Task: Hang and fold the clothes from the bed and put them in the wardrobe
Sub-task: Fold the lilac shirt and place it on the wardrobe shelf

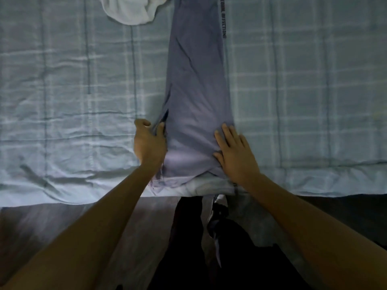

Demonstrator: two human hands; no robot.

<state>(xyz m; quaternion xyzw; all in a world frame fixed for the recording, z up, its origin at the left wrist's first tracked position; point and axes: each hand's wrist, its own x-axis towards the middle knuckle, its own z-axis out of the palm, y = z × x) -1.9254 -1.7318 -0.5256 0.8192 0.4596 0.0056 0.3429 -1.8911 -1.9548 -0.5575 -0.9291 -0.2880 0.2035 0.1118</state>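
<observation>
Two hands work the near end of the grey-blue garment (196, 80), which lies as a long narrow strip across the bed (62, 101). Its near end sits at the bed's near edge and its far end runs out of view toward the bed's far side. The left hand (149, 141) grips the garment's left margin, thumb and curled fingers pinching a gathered fold. The right hand (234, 151) lies flat, fingers straight, pressing the right margin onto the bed. The hands are apart, with the garment's width between them. The step in hand appears to be squaring the strip before a crosswise fold. Use the flat right palm as an anchor. Draw the pinched left margin outward and level until its gathers flatten. Verify that both long margins run parallel and that the printed strip (223, 17) along the right margin lies straight. Then lift the near end and carry it toward the bed's far side in one motion, without dragging the checked bed cover. A white cloth (129, 11) lies bunched at the bed's far part, at the garment's left margin; keep the fold short of it.
</observation>
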